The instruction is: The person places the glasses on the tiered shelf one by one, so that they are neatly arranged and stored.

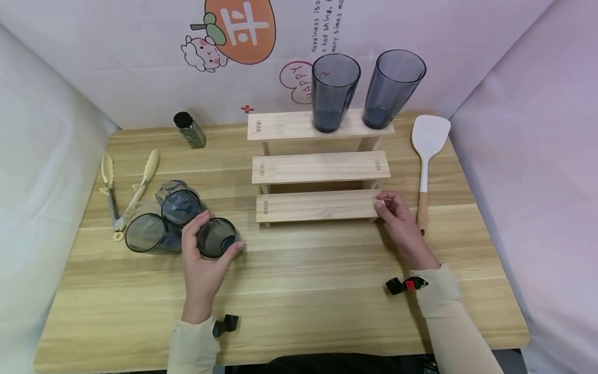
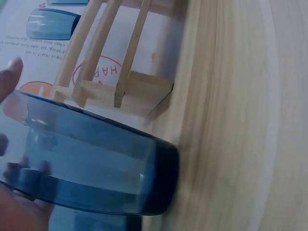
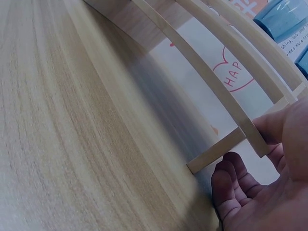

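My left hand [image 1: 203,275] curls its thumb and fingers round a blue-grey drinking glass [image 1: 216,238], which is upright in the left wrist view [image 2: 96,154]. More such glasses stand close beside it on the left, among them a near glass [image 1: 145,232] and one behind it [image 1: 180,208]. At the right end of a three-tier wooden rack [image 1: 317,206], my right hand [image 1: 404,228] pinches the lowest board [image 3: 211,86], thumb above and fingertips beside the rack's leg. On the top tier stand two tall glasses [image 1: 335,93] [image 1: 394,91].
A small black-capped jar [image 1: 190,130] stands at the back left. Tongs [image 1: 140,189] lie spread at the far left, beside the glasses. Right of the rack lies a white spatula [image 1: 427,156] with a wooden handle. Printed cloth [image 1: 140,88] walls the table's back and sides.
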Available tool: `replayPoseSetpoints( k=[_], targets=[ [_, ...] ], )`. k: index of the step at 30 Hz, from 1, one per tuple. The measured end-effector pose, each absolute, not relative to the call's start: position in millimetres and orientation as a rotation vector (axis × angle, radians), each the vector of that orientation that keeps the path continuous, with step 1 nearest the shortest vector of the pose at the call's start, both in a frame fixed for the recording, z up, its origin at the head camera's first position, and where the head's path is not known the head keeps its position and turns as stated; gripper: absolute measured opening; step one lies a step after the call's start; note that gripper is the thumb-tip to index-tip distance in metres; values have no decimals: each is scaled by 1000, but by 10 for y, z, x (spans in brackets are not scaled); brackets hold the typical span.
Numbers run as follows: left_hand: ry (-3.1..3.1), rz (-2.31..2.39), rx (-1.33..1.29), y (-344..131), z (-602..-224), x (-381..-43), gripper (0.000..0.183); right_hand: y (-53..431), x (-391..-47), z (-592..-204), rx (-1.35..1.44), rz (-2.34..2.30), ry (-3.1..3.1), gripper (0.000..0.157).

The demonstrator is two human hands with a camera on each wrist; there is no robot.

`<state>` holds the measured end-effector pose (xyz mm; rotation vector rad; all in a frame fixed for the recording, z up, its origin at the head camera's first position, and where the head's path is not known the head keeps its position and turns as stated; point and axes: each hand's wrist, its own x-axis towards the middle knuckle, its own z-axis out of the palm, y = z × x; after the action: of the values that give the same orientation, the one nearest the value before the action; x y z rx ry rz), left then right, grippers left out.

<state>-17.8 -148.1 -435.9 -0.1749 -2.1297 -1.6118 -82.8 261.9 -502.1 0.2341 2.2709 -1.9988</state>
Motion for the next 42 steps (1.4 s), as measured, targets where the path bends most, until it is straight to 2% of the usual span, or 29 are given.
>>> replayPoseSetpoints(
  k=[6, 20, 28, 36, 42],
  targets=[
    [-2107, -1869, -27, -1513, -4429, -171, 84, 2611, -825, -5027, 228, -1986, 2276, 33],
    [-2029, -2012, -62, -1543, -4460, -169, 78, 2601, -824, -5029, 212, -1997, 2277, 34],
    [-2001, -1982, -41, -1524, -4731, -204, 102, 2606, -817, -5023, 217, -2002, 2282, 33],
    [-2046, -1972, 29, -1515, -4755, -292, 87, 2626, -818, -5028, 222, -1998, 2285, 33],
    [-2054, -1964, -37, -1479, -4528, -481, 81, 2627, -820, -5018, 223, -1985, 2281, 34]
  ],
)
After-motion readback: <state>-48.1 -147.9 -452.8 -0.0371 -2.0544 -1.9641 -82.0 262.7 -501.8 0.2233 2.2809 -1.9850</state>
